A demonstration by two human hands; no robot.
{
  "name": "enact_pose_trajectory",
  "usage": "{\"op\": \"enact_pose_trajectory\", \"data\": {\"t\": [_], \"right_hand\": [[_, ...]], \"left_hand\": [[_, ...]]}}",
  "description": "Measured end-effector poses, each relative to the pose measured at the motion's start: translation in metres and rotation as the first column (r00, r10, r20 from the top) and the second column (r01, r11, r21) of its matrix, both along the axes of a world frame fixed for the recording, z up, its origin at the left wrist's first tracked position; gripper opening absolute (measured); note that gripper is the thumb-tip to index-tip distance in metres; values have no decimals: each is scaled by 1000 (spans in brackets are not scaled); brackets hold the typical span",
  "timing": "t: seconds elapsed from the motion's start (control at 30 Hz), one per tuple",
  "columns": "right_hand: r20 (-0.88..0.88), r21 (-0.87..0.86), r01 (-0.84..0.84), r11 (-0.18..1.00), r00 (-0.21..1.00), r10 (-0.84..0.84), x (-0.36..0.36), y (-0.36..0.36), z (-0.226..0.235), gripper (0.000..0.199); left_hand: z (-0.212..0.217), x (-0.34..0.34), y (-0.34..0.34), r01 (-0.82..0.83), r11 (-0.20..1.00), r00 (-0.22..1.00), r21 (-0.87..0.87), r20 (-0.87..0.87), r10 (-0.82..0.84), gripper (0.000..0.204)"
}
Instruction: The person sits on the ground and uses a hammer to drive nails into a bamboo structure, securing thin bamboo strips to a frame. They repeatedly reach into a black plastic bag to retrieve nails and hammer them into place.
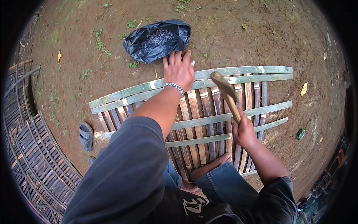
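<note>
My left hand (179, 71) stretches forward, fingers extended, with its fingertips at the near edge of a black plastic bag (140, 52). Inside the bag lies a heap of small metal nails (161, 37). My right hand (244, 128) is closed around the wooden handle of a hammer (223, 85), its worn brown head raised over the panel. Below both hands a slatted bamboo panel (201, 122) lies on the ground, its upright slats crossed by several green bamboo strips. My left forearm hides part of the panel's left side.
A finished-looking bamboo panel (41, 153) lies at the far left. A grey sandal (86, 136) sits left of the nearer panel, and a green-and-black tape measure (300, 133) lies right of it. My bare foot (223, 158) rests on the slats. Brown soil surrounds everything.
</note>
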State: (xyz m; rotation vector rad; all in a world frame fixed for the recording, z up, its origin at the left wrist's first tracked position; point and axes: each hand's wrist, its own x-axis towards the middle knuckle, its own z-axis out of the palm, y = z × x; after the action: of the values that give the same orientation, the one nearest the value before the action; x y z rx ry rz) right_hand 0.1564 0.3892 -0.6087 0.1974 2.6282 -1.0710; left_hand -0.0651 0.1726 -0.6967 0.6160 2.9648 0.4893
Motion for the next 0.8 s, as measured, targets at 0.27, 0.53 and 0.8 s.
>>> {"op": "enact_pose_trajectory", "data": {"t": [0.27, 0.53, 0.8], "right_hand": [[-234, 3, 44, 999, 971, -42, -14, -4, 16, 48], [17, 92, -19, 996, 1000, 17, -8, 2, 2, 47], [-5, 67, -15, 998, 1000, 15, 10, -6, -18, 43]], "left_hand": [[-4, 4, -2, -6, 1000, 1000, 0, -27, 6, 49], [-1, -2, 3, 0, 1000, 1000, 28, -30, 1, 48], [-2, 1, 1, 11, 999, 999, 45, -34, -9, 48]]}}
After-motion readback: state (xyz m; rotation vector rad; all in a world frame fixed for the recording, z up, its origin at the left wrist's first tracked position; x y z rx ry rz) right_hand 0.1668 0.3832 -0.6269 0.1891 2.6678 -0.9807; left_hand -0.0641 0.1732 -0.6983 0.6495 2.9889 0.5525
